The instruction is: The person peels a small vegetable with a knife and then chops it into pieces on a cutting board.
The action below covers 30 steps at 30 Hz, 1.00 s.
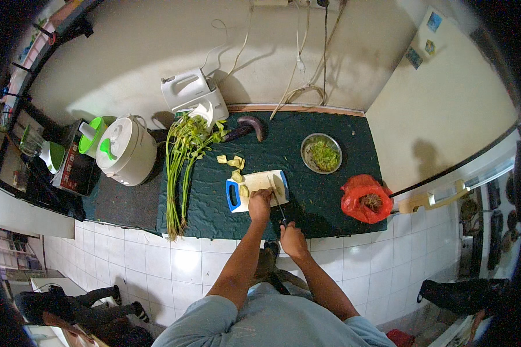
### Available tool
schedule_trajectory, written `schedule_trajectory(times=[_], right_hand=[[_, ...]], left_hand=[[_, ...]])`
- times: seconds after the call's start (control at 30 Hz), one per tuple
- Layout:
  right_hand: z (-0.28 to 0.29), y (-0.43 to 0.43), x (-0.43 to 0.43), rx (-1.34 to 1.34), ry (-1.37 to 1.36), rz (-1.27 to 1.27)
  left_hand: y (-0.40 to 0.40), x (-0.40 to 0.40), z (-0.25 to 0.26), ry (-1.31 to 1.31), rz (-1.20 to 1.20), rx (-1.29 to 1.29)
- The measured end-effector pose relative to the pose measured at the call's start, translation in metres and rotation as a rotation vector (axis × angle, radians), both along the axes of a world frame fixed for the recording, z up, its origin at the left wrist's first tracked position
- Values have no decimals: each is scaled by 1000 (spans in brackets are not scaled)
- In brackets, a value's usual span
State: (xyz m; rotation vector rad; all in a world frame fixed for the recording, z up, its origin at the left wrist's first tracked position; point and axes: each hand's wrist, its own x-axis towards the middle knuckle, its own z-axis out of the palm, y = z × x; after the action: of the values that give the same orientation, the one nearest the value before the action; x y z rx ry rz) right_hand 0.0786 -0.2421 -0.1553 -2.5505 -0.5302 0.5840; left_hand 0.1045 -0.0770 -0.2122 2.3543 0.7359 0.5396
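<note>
My right hand (292, 238) grips the black handle of a kitchen knife (278, 200), whose blade lies over the right part of a white cutting board (258, 179) with blue ends. My left hand (260, 203) rests on the board just left of the blade, fingertips bunched; whatever lies under them is too hidden to tell. Pale green vegetable chunks (233, 162) sit beyond the board's upper left corner and on its left side. Behind are two purple eggplants (255, 126). A metal bowl (303, 160) at the right holds chopped green pieces.
Long-stemmed leafy greens (173, 178) lie left of the board. Farther left stand a white rice cooker (130, 152), a green-lidded container (96, 130) and a blender (47, 154). A hand mixer (191, 91) is by the wall. A red plastic bag (351, 201) sits at the right edge. Other people are at both lower sides.
</note>
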Motion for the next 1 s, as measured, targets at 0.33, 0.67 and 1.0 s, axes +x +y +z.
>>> schedule_trajectory(times=[0.33,0.67,1.0], right_hand=[[12,-8,-3,-90,82,6],[-28,-38,-15,-67,35,38],[-32,-44,-23,90,-211,171]], left_hand=[[9,1,-10,-77,-57,-45],[13,5,-14,-36,-71,-163],[9,8,-4,83,-61,-144]])
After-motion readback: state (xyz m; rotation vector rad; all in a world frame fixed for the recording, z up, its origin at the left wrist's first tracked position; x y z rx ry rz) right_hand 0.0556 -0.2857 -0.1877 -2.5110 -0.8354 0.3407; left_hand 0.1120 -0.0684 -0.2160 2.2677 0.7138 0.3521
